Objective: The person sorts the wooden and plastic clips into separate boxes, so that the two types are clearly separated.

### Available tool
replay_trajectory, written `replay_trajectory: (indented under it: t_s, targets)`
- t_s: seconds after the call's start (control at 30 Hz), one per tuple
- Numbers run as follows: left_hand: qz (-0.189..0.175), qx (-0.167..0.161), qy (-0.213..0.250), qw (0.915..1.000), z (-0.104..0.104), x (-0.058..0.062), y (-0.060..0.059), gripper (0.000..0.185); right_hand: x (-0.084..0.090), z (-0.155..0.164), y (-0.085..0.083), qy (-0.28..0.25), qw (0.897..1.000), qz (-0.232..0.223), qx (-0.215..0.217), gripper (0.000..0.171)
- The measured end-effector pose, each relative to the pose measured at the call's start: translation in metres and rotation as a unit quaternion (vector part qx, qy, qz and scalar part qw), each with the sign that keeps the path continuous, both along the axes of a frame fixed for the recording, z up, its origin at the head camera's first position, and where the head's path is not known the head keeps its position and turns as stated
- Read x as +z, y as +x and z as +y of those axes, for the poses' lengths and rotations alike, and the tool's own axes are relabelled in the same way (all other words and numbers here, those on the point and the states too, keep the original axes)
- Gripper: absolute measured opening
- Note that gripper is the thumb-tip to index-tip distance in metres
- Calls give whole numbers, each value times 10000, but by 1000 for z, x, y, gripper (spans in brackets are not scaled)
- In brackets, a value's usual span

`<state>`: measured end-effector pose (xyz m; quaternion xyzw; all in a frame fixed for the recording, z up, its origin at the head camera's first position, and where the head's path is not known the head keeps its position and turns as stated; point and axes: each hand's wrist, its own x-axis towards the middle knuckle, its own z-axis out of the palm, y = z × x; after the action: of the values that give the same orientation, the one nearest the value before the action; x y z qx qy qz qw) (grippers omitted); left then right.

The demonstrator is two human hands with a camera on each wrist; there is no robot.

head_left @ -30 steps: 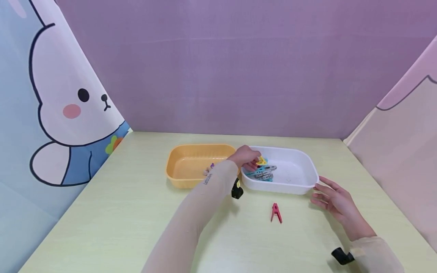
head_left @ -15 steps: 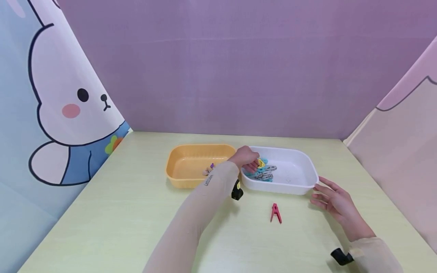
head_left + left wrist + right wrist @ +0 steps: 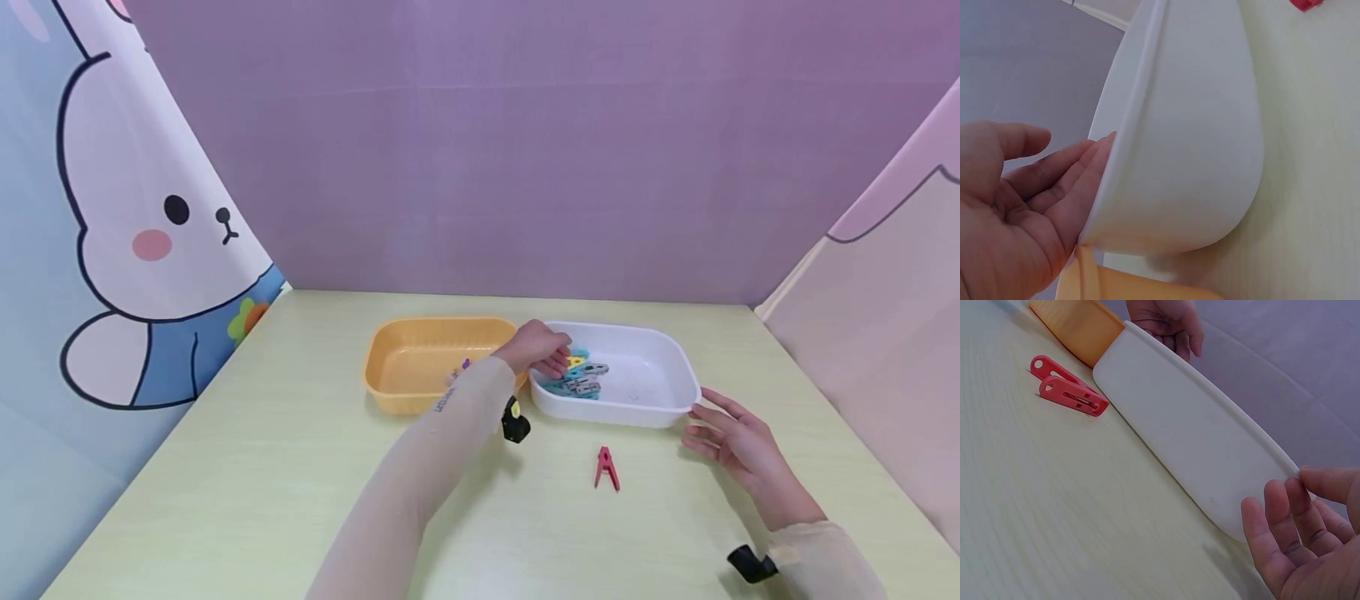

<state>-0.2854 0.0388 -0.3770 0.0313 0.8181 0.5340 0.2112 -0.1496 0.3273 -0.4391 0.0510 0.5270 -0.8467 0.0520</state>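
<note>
Left hand in white tray, right hand at its corner.

Left hand [image 3: 538,347] reaches over the white tray's [image 3: 667,346] left rim, fingers curled among the clothespins [image 3: 579,377]; whether it grips one cannot be told. Right hand [image 3: 738,446], fingers relaxed, touches the near right corner. Orange tray [image 3: 397,340] abuts on the left. Red clothespin [image 3: 606,468] lies on open tabletop [image 3: 247,467] nearby. The yellow pin sits lower than before.

The table [image 3: 225,483] is pale yellow-green. An orange tub [image 3: 390,379] and a white tub [image 3: 660,400] sit side by side on it. A red peg [image 3: 606,468] lies at 6 o'clock from the white tub.
</note>
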Motion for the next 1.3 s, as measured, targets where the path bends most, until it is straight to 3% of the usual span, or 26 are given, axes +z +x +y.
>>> replay_trajectory:
  t_s: [0.13, 0.27, 0.67, 1.07, 1.3]
  targets:
    - [-100, -122, 356, 9992, -5, 2, 3, 31, 2, -1, -1, 29, 10000, -31, -12, 32]
    - [-166, -479, 634, 9967, -7, 6, 9, 32, 4, -2, -1, 38, 10000, -36, -13, 32]
    - [-224, -1277, 1010, 9864, -7, 12, 42, 32, 9, -4, -3, 50, 10000, -9, -18, 32]
    - [-366, -2031, 685, 9761, -10, 7, 63, 27, 14, -8, -4, 19, 10000, 55, 0, 30]
    - [-379, -2469, 108, 9682, -8, -3, 75, 17, 15, -9, -4, -24, 10000, 52, 16, 31]
